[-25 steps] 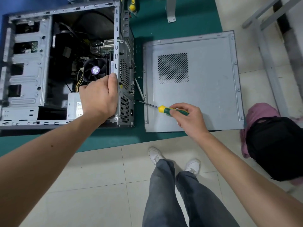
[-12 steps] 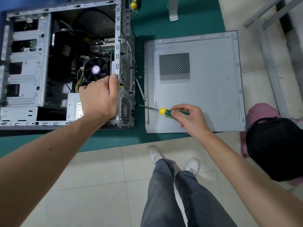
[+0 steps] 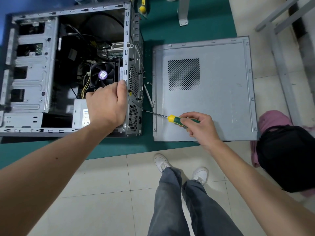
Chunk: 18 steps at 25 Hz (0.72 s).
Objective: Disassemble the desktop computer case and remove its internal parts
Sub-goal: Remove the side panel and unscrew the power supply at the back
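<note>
An open grey computer case (image 3: 32, 75) lies on its side on a green mat. Inside it I see a black fan with a purple label (image 3: 102, 75) and a silver power supply (image 3: 81, 114). My left hand (image 3: 106, 103) grips the case's rear edge over the power supply. My right hand (image 3: 198, 127) holds a green and yellow screwdriver (image 3: 179, 120). Its tip touches the rear panel beside the power supply grille (image 3: 133, 116). The removed side panel (image 3: 221, 99) lies flat to the right.
A thin silver rod (image 3: 148, 95) lies between the case and the panel. A second yellow-handled tool (image 3: 142, 5) rests at the top. A black and pink bag (image 3: 288, 155) sits at the right, metal frame legs (image 3: 281, 48) behind it. My feet stand on the tiles.
The screwdriver has shifted slightly left until its tip meets the rear panel. My left hand has stayed on the case edge.
</note>
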### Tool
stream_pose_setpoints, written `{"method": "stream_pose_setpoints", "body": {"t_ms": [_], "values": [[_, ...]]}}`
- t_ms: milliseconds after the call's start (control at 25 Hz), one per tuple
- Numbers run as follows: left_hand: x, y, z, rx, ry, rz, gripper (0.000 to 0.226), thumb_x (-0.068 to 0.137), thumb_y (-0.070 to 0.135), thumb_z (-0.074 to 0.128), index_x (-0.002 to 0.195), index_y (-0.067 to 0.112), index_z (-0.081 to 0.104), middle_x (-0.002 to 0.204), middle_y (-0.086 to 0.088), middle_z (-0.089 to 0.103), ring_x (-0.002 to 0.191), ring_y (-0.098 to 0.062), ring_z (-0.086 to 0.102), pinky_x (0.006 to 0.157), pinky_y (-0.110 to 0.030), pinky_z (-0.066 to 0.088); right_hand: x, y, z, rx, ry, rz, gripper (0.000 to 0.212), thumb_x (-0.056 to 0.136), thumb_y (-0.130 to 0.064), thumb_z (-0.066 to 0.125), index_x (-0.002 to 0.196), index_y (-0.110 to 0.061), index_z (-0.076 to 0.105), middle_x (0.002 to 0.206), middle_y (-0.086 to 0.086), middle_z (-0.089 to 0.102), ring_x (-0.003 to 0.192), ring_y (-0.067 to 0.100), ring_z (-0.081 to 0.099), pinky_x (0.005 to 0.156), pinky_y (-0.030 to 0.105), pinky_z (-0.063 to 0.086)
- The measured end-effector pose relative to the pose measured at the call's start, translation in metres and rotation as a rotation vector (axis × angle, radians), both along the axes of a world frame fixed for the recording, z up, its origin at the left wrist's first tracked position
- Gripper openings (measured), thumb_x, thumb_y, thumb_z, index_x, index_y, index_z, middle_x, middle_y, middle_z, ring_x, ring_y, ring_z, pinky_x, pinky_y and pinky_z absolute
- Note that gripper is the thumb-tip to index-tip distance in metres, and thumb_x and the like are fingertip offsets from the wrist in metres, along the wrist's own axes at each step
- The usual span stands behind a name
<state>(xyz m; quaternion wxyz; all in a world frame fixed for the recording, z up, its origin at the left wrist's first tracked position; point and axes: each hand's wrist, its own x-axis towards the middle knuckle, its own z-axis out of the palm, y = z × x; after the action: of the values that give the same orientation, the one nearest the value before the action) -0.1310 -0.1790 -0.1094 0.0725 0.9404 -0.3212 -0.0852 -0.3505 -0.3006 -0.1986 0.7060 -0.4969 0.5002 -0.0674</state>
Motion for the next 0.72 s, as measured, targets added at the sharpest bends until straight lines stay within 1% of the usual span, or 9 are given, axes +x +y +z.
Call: {"method": "stream_pose_setpoints", "body": {"t_ms": [120, 240, 320, 400, 480, 560, 600, 640, 720], "values": [[0.0, 0.001, -0.001, -0.003, 0.0, 0.002, 0.05, 0.102, 0.044, 0.011, 0.061, 0.025, 0.031, 0.058, 0.005, 0.044, 0.068, -0.027, 0.049, 0.089, -0.046, 0.034, 0.0, -0.002, -0.002, 0.032, 0.001, 0.013, 0.014, 0.083, -0.007, 0.066, 0.077, -0.016, 0.076, 0.065, 0.006, 0.066, 0.047, 0.013, 0.036, 0.041, 0.02, 0.029], [-0.001, 0.0, -0.002, -0.007, -0.005, 0.002, 0.05, 0.102, 0.044, 0.012, 0.06, 0.025, 0.031, 0.058, 0.004, 0.043, 0.067, -0.027, 0.048, 0.088, -0.046, 0.032, -0.002, -0.013, -0.006, 0.022, 0.008, 0.061, 0.01, 0.082, -0.009, 0.071, 0.083, -0.017, 0.077, 0.06, 0.002, 0.061, 0.048, 0.013, 0.041, 0.042, 0.019, 0.033], [-0.001, 0.001, -0.002, -0.002, -0.007, 0.002, 0.05, 0.102, 0.043, 0.012, 0.06, 0.025, 0.031, 0.058, 0.004, 0.044, 0.067, -0.027, 0.048, 0.088, -0.045, 0.032, 0.0, -0.025, -0.006, -0.013, 0.017, 0.133, 0.014, 0.08, -0.009, 0.075, 0.088, -0.021, 0.077, 0.058, -0.004, 0.059, 0.05, 0.012, 0.046, 0.045, 0.018, 0.037], [-0.001, 0.001, -0.001, 0.002, -0.003, 0.002, 0.05, 0.103, 0.043, 0.012, 0.061, 0.025, 0.033, 0.057, 0.004, 0.044, 0.066, -0.027, 0.048, 0.088, -0.045, 0.032, 0.005, -0.038, -0.003, -0.048, 0.008, 0.201, 0.02, 0.078, -0.007, 0.077, 0.09, -0.023, 0.078, 0.062, -0.006, 0.061, 0.055, 0.013, 0.048, 0.049, 0.02, 0.039], [-0.001, 0.0, -0.001, 0.007, -0.007, -0.003, 0.051, 0.103, 0.043, 0.012, 0.061, 0.024, 0.033, 0.057, 0.003, 0.044, 0.066, -0.027, 0.048, 0.088, -0.046, 0.034, 0.015, -0.052, 0.0, -0.055, 0.042, 0.236, 0.015, 0.076, -0.015, 0.077, 0.088, -0.022, 0.079, 0.064, -0.003, 0.062, 0.056, 0.014, 0.048, 0.049, 0.022, 0.037], [-0.002, 0.0, -0.001, 0.006, -0.01, -0.008, 0.05, 0.102, 0.043, 0.012, 0.061, 0.025, 0.033, 0.057, 0.004, 0.044, 0.066, -0.026, 0.048, 0.087, -0.046, 0.035, 0.026, -0.062, 0.003, -0.004, 0.115, 0.2, 0.016, 0.077, -0.028, 0.071, 0.087, -0.017, 0.076, 0.066, 0.002, 0.063, 0.052, 0.017, 0.05, 0.053, 0.027, 0.035], [-0.001, 0.0, -0.001, 0.003, -0.016, -0.007, 0.05, 0.102, 0.044, 0.011, 0.06, 0.025, 0.032, 0.057, 0.004, 0.044, 0.065, -0.026, 0.048, 0.087, -0.046, 0.035, 0.032, -0.063, 0.003, 0.03, 0.154, 0.155, 0.017, 0.08, -0.029, 0.066, 0.087, -0.015, 0.074, 0.069, 0.005, 0.063, 0.05, 0.018, 0.051, 0.054, 0.029, 0.035], [-0.001, 0.0, -0.001, 0.002, -0.02, -0.007, 0.05, 0.102, 0.044, 0.011, 0.06, 0.025, 0.033, 0.057, 0.004, 0.044, 0.065, -0.026, 0.048, 0.086, -0.046, 0.034, 0.037, -0.063, 0.002, 0.05, 0.19, 0.104, 0.016, 0.083, -0.026, 0.061, 0.087, -0.014, 0.07, 0.071, 0.007, 0.063, 0.047, 0.018, 0.052, 0.053, 0.028, 0.035], [-0.001, 0.0, -0.002, 0.002, -0.011, -0.01, 0.051, 0.101, 0.045, 0.01, 0.061, 0.025, 0.033, 0.057, 0.004, 0.044, 0.064, -0.026, 0.048, 0.086, -0.046, 0.035, 0.041, -0.056, 0.003, 0.04, 0.25, -0.014, 0.011, 0.085, -0.018, 0.054, 0.087, -0.011, 0.063, 0.072, 0.01, 0.061, 0.04, 0.015, 0.05, 0.043, 0.021, 0.036]]}}
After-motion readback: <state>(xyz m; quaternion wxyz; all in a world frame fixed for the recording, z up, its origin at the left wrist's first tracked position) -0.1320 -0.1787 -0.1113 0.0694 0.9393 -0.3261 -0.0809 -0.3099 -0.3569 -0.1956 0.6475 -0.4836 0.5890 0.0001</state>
